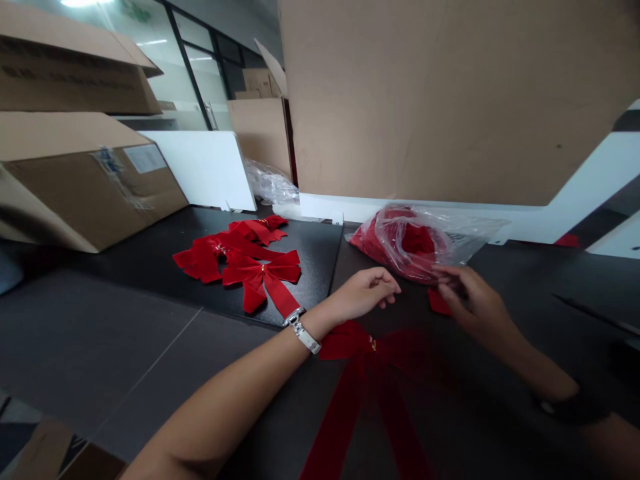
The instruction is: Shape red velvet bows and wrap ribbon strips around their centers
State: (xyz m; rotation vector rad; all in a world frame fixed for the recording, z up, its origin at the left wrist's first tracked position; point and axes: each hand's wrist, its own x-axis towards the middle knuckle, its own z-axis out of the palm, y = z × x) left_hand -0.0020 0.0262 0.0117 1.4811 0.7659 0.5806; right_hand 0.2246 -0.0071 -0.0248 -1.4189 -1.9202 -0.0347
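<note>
While your left hand (366,292) is hanging just above the counter (315,253), its fingers loosely curled and nothing showing between them, your right hand (473,299) is standing at the open mouth of the bag (463,233), its thumb and fingers close together. Whether it is pinching the plastic or the red flap (440,303) just below, I cannot tell. The near bow (371,360) is lying on the counter in front of you, its gold tie (372,344) facing up, its two tails spreading toward you and its right loop fading into dark blur. More bows are lying overlapped in a pile (235,250) to the left, and red fabric (417,240) is filling the bag.

Your watch (303,331) is sitting right where a tail of the pile's nearest bow is disappearing behind your wrist; if that ribbon is touching the strap, which the view is not showing, a lift of the arm could be dragging the bow out of the pile. Your left wrist is also crossing beside the near bow's left loop, so a low sweep could be creasing it. On the right, the thin bag is looking loose, and a hard pull on its lip could be tipping it and spilling the fabric
</note>
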